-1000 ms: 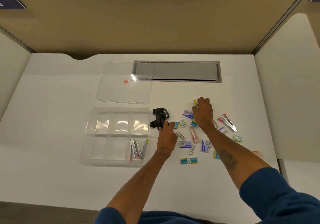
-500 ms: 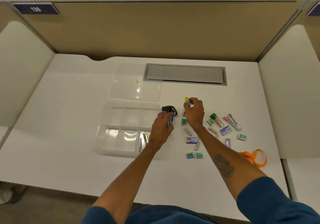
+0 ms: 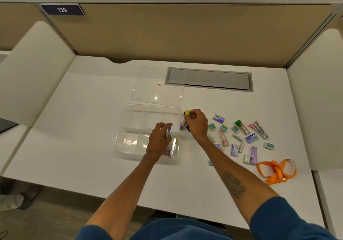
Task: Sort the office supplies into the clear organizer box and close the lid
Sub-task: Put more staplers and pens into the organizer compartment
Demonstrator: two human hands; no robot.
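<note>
Your left hand (image 3: 157, 141) moved from the desk beside the clear organizer box (image 3: 136, 121) to above its front right compartment, with the fingers curled around a few thin pens (image 3: 168, 133). Your right hand (image 3: 198, 125) also came nearer and was just beside the right wall of the box, gripping a small bundle (image 3: 187, 112) with a yellow cap. Some markers (image 3: 173, 147) lay already in that front right compartment; the other compartments looked bare. Many small supplies (image 3: 251, 138) remained spread on the desk (image 3: 83, 128) at your right, and the orange lanyard (image 3: 276, 169) too. The lid (image 3: 157, 93) lay off, behind the box. The sorting seemed only begun.
</note>
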